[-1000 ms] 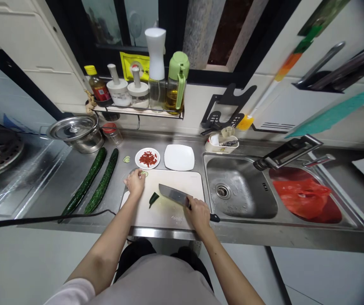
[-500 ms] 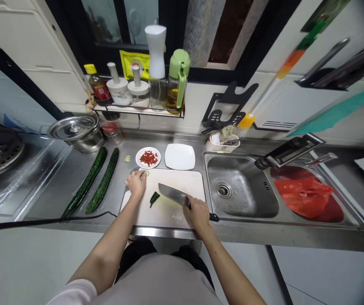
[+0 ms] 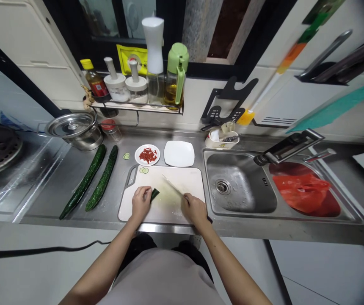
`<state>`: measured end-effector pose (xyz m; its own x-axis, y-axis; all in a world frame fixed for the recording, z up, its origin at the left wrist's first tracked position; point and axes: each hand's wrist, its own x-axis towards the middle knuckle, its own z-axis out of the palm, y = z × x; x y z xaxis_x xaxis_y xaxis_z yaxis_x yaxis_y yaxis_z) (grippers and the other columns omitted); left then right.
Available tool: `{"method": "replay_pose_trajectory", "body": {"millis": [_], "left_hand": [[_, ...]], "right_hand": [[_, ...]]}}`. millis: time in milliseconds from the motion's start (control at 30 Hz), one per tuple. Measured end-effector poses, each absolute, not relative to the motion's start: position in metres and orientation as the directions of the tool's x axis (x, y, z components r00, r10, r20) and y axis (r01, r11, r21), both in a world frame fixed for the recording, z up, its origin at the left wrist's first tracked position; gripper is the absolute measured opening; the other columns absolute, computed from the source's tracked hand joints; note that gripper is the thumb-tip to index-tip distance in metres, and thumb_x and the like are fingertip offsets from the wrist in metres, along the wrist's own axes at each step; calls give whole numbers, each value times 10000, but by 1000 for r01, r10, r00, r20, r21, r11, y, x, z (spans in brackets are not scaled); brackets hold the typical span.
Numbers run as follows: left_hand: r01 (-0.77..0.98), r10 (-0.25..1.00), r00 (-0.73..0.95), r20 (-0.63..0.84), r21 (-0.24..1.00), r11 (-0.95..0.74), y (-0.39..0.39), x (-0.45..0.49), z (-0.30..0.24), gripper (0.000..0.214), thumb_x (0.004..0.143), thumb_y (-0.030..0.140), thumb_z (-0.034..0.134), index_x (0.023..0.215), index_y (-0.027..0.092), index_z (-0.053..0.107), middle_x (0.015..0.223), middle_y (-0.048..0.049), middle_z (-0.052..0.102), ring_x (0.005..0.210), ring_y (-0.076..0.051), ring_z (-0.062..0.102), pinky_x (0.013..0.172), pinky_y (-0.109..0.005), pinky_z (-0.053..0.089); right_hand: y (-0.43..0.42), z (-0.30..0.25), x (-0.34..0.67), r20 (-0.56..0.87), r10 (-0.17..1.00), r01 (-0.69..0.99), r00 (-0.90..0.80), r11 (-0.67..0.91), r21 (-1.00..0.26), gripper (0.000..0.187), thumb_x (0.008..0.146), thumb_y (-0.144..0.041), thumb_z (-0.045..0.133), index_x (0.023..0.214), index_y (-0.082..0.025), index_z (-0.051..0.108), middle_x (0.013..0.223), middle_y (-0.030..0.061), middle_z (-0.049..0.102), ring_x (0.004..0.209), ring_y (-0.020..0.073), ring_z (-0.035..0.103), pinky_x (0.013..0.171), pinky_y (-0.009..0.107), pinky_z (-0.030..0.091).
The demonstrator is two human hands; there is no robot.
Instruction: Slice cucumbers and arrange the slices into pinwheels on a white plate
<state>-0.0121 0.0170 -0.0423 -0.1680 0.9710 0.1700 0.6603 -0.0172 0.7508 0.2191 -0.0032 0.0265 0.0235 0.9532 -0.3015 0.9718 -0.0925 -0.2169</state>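
Note:
My left hand (image 3: 142,202) is closed at the left end of a short dark green cucumber piece (image 3: 155,194), its fingertips on it. This piece lies on the white cutting board (image 3: 175,215). In my right hand (image 3: 195,210) is a kitchen knife (image 3: 173,186), its blade seen nearly edge-on and pointing up and left over the board. The knife's black handle end shows below my fist. Thin pale green cucumber slices (image 3: 144,170) lie at the board's top left corner.
Two whole cucumbers (image 3: 102,180) lie left of the board. Behind it stand a plate of chopped red bits (image 3: 147,155) and a white square plate (image 3: 179,153). More slices (image 3: 126,156) lie on the steel counter. The sink (image 3: 242,186) is at the right; a lidded pot (image 3: 85,134) stands back left.
My left hand has come from the cucumber slices at the board's top left down to the dark green piece. In my right hand the knife has turned from flat to nearly edge-on.

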Motion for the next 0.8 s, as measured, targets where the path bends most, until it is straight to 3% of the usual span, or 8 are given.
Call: {"method": "replay_pose_trajectory", "body": {"millis": [267, 533, 800], "left_hand": [[672, 960, -63, 274, 723, -163, 7, -8, -50, 267, 916, 347, 465, 1009, 220, 681, 976, -63, 696, 949, -184, 635, 881, -340, 508], [669, 941, 18, 337, 696, -262, 7, -7, -52, 225, 903, 326, 511, 954, 230, 708, 950, -54, 712, 899, -175, 649, 839, -336, 528], [646, 945, 102, 311, 702, -301, 7, -9, -57, 256, 912, 338, 497, 1034, 248, 703, 977, -61, 688, 911, -161, 641, 839, -309, 533]], "right_hand": [[0, 29, 205, -382, 924, 966, -19, -82, -247, 303, 985, -339, 311, 1063, -210, 574, 860, 41, 686, 793, 167, 618, 606, 254, 272], [-2, 34, 194, -425, 902, 972, -70, -33, -231, 285, 990, -328, 300, 1058, -199, 545, 882, 67, 687, 822, 190, 640, 628, 262, 325], [-3, 44, 189, -441, 884, 975, -153, 63, -213, 327, 987, -382, 307, 1051, -200, 571, 901, 85, 694, 823, 207, 653, 656, 277, 372]]}}
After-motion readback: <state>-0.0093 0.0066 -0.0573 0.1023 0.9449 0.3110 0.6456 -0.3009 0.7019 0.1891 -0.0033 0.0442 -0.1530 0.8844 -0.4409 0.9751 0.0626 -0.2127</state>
